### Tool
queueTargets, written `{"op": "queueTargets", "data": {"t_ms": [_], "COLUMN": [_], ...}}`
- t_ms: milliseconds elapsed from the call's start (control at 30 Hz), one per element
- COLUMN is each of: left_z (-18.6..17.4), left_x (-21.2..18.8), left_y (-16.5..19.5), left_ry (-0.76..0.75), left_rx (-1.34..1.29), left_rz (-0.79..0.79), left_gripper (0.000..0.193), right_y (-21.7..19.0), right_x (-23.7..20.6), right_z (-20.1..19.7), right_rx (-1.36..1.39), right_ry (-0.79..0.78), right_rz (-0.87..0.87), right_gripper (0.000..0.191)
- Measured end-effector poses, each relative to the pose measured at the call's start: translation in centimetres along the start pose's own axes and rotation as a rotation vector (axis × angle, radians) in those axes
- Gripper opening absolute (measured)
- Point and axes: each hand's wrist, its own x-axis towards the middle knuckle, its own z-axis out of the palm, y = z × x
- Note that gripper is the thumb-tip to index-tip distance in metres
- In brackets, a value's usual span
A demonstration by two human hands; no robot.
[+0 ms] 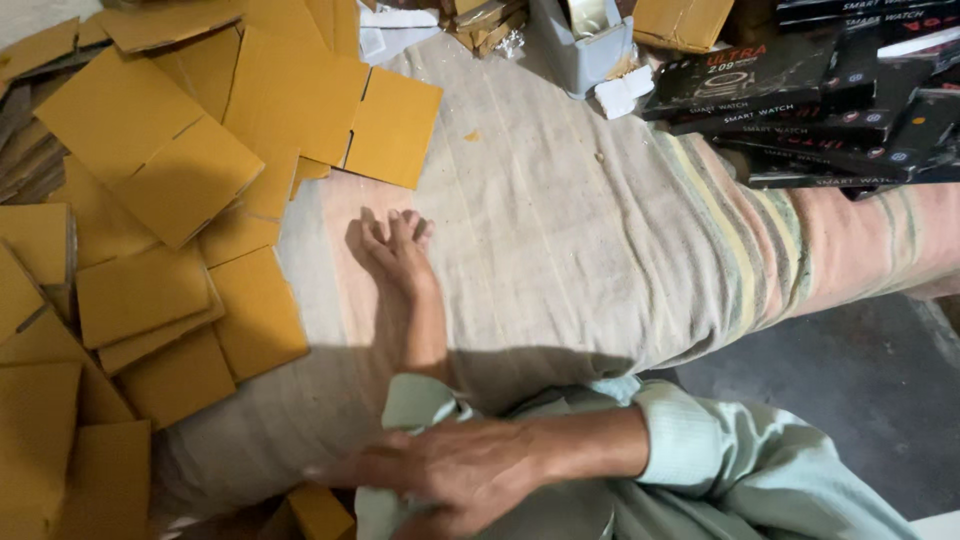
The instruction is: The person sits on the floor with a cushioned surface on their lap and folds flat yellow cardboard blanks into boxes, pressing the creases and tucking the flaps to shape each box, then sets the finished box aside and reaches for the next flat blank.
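Note:
My left hand [400,250] lies flat, palm down, on a worn beige cloth [560,230] with faded stripes. Its fingers point away from me and hold nothing. The nearest flat yellow-brown cardboard pieces [250,310] lie just to its left. My right hand [450,470] reaches across to the left, low in the view. It rests with spread fingers on my pale green garment [720,470] and grips nothing. A small cardboard piece [320,512] sits just below its fingertips.
Several flat cardboard blanks [150,150] cover the left side in a loose pile. Black product boxes [800,100] are stacked at the top right. A grey open box [585,45] and a small white box [622,92] stand at the top centre. Dark floor [850,390] shows at the right.

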Motion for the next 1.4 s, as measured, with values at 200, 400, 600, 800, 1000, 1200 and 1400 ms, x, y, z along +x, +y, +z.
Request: {"op": "queueTargets", "data": {"t_ms": [200,400,600,800,1000,1200,1400], "left_z": [2.3,4.6,4.0,-0.4,-3.3,-3.8,-3.8], "left_x": [1.8,7.1,-0.8,-14.2,-11.4,-2.6,-1.1], "left_y": [3.6,0.8,-2.8,-3.2,-1.8,-0.1,0.6], "left_ry": [-0.049,0.002,-0.15,-0.824,-0.524,-0.098,-0.204], "left_rx": [0.114,0.112,-0.113,0.188,0.453,1.32,0.386], "left_rz": [-0.102,-0.376,-0.522,-0.802,0.01,0.507,0.0], "left_gripper": [0.055,0.031,0.019,0.027,0.017,0.072,0.066], "right_y": [4.8,9.1,9.9,10.8,9.9,8.4,9.0], "right_x": [-4.2,-8.5,-9.2,-12.5,-14.0,-13.1,-13.8], "right_z": [-6.3,-8.2,-7.7,-9.3,-10.7,-12.6,-12.3], "right_rx": [-0.502,-0.452,-0.283,-0.094,-0.068,-0.028,0.313], "right_ry": [0.578,0.941,1.345,1.654,1.512,1.476,1.36], "right_rz": [0.235,0.44,0.334,0.14,0.496,0.705,0.193], "right_gripper": [0.048,0.047,0.054,0.065,0.074,0.074,0.035]}}
